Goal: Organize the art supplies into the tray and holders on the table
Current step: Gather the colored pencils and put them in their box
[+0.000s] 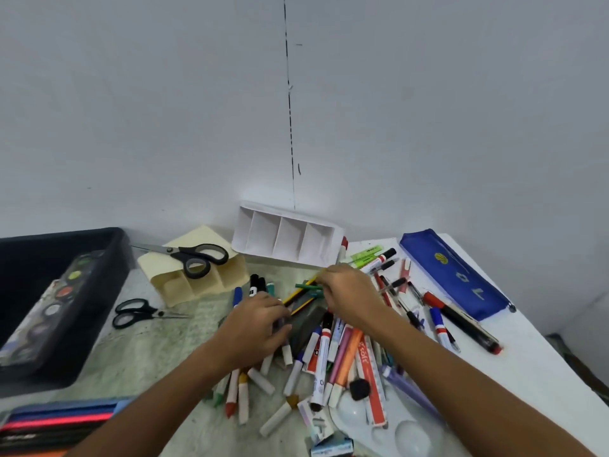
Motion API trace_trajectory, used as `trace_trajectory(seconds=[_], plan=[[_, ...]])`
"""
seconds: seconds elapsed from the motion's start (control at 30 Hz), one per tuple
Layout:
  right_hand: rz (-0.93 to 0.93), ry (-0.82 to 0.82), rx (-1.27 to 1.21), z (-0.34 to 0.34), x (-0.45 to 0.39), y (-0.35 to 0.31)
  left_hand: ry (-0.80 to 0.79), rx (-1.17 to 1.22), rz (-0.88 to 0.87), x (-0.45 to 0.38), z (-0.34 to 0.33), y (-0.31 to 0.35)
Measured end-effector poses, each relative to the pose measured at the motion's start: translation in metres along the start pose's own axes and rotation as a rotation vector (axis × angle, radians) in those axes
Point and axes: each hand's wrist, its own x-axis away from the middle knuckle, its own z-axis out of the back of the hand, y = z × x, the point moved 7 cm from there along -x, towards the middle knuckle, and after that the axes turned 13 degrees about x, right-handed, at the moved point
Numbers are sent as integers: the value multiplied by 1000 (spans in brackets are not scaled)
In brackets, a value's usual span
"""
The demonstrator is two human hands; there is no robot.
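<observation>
- Progress: early, by my judgement. The white divided holder (286, 240) lies tipped against the wall with all visible compartments bare; a red-capped item sits just at its right end.
- Cream holder (194, 275), left of the white holder, also lies on its side; large scissors (194, 257) rest on top of it, small scissors (141, 313) lie on the table nearer the camera.
- Black tray (62, 291), far left of the white holder, contains one paint palette box; nothing else seen in it.
- Marker pile (323, 354), in front of the white holder, is unsorted: markers, crayons, a ruler, highlighters.
- Left hand (257, 324) has fingers curled into the pile on a dark flat item; exactly what it grips, cannot tell.
- Right hand (349, 291) pinches thin sticks, a green pencil (308, 286) among them, above the pile.
- Right of the white holder: blue pencil case (454, 275), loose pens.
- Obstruction: both holders need standing upright; scissors block the cream one.
</observation>
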Motion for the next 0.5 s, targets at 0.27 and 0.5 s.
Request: trace_trajectory(seconds=[0.27, 0.5], plan=[[-38, -118, 68, -28, -22, -9, 111, 168, 125, -10, 8, -21], [185, 160, -241, 13, -1, -26, 231, 765, 488, -28, 14, -32]])
